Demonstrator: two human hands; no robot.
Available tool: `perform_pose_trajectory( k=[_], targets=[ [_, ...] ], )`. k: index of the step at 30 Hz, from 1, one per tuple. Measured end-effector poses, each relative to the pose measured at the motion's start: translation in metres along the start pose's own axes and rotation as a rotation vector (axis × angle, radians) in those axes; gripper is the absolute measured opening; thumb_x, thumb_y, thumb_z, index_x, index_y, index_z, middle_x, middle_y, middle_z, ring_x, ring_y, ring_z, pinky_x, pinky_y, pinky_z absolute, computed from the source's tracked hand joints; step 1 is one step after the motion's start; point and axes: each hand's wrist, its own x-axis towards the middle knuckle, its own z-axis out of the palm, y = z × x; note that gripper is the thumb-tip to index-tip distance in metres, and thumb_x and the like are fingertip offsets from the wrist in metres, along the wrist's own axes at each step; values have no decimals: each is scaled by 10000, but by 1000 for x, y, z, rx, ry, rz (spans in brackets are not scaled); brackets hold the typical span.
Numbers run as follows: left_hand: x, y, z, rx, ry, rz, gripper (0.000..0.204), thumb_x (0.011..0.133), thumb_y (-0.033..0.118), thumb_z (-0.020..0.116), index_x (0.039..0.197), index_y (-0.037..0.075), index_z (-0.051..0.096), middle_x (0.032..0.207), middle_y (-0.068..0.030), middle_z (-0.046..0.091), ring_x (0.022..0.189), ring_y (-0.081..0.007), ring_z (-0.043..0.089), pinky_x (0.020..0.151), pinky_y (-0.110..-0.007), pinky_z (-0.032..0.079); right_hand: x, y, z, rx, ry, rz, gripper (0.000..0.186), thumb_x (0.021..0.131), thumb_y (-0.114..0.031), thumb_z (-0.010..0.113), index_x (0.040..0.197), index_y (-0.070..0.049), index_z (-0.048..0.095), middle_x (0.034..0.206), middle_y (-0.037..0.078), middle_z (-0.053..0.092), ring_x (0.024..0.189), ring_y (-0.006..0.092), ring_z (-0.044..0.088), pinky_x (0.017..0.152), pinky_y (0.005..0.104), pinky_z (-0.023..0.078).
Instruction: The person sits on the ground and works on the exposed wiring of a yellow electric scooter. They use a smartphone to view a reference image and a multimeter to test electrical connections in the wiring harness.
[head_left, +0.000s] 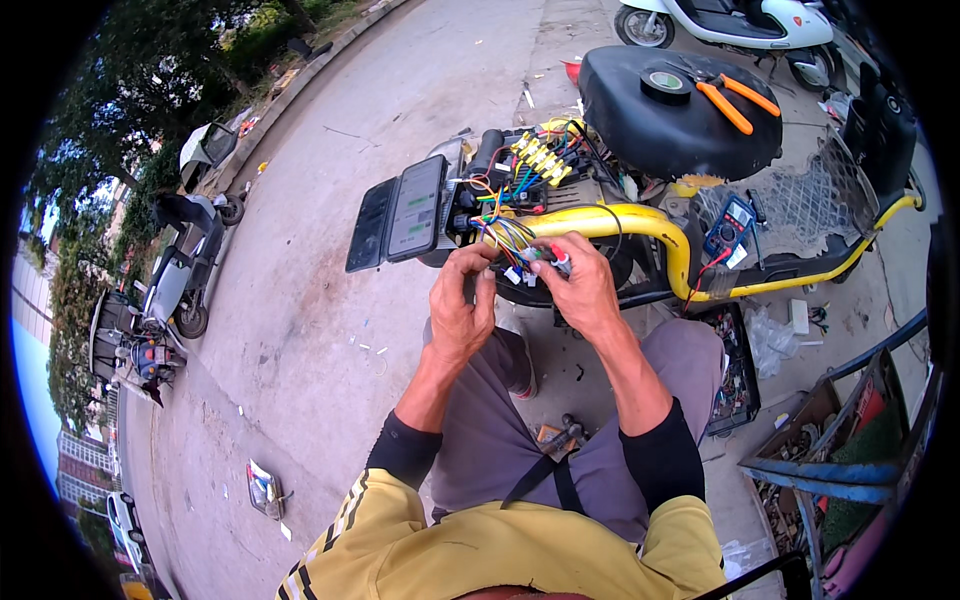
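Note:
My left hand has its fingers curled at a bundle of coloured wires with white plugs. My right hand grips a small red thing, perhaps a tester lead, beside a pale connector among the wires. They lead into the opened electrics of a scooter with a yellow tube frame. A tablet-like device in an open black case lies left of the wiring. A blue multimeter rests on the footboard. Orange-handled pliers lie on the black seat.
An open parts box and plastic bags lie right of my knees. A blue metal frame with clutter stands at the lower right. Parked scooters line the left, with a white one behind. A kerb and trees border the pavement.

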Motion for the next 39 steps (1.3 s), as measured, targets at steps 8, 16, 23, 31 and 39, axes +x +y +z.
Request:
perform_pose_trajectory(
  k=[8,16,23,31,39],
  targets=[
    [-2,-2,-1,-30,13,-5,146,964,-59,617,1081,4,558,1107,-161,694,874,-235,657,760,-342,540,5,-12,3,52,-68,15,251,886,-98,770,1122,-20,741,1027,142,674,957,348,695,814,427,537],
    [3,2,-8,104,-17,104,111,981,-59,603,1059,7,561,1180,-172,680,1013,-164,654,831,-308,555,17,-1,-2,121,15,116,189,922,-134,732,1024,25,737,931,166,646,854,358,668,785,419,517],
    [-24,5,4,-58,7,-250,142,984,-56,565,1098,21,531,1381,-158,509,1166,-182,584,967,-340,503,5,-2,3,74,-47,64,209,891,-98,758,1071,8,749,973,151,674,909,332,693,817,396,535],
    [-28,-14,21,-510,-87,-720,120,1023,133,526,1105,46,519,1262,-102,623,1058,-133,561,964,-298,444,4,-1,3,89,-119,118,212,891,-66,746,1097,-16,759,1015,152,674,943,360,686,826,415,533],
    [-16,-8,18,-1035,54,-802,172,1019,131,524,1172,53,530,1323,-160,634,1253,-293,639,1095,-431,476,5,0,-3,41,-74,118,217,913,-55,712,1124,-18,753,1044,157,677,977,366,684,855,422,529]
  ],
)
